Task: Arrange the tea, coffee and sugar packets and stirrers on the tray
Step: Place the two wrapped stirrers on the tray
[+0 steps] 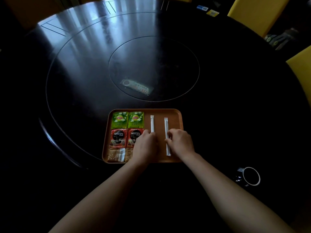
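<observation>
Resting near the front edge of a dark round table [218, 115], the orange tray [176, 113] holds two green tea packets [127, 120] along its far-left side, two red coffee packets [118, 137] just nearer and brown sugar packets [116, 154] at the near rim — the right half is mostly bare. The left hand [144, 145] lies curled over the near end of the left stirrer [152, 123]; whether it grips, I cannot tell. The right hand [180, 142] pinches the right stirrer [166, 132] mid-length with bent fingers — both stirrers lie parallel, well apart.
</observation>
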Demonstrator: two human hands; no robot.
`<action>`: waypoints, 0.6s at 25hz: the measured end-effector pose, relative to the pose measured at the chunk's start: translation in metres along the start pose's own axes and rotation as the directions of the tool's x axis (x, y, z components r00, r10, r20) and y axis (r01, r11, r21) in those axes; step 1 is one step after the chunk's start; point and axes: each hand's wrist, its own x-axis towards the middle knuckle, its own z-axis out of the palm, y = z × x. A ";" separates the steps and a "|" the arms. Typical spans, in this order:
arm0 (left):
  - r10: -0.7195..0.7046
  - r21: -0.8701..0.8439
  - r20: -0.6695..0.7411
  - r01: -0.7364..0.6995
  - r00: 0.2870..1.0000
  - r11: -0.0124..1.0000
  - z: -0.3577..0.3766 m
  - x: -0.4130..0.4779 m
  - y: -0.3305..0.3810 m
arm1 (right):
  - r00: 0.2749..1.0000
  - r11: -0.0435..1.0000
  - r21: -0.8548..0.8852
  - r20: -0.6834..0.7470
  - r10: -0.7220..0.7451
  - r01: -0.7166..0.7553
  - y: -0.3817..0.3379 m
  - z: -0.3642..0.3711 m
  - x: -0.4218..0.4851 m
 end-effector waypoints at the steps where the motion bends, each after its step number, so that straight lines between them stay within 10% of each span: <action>1: -0.016 -0.035 -0.009 0.016 1.000 0.999 0.000 0.000 0.001 | 1.000 1.000 0.003 0.001 -0.010 0.010 -0.001 0.000 0.001; 15: 0.121 0.263 0.032 -0.125 0.992 0.956 -0.009 0.001 -0.008 | 0.999 0.999 0.032 0.006 -0.038 0.038 0.006 0.007 -0.001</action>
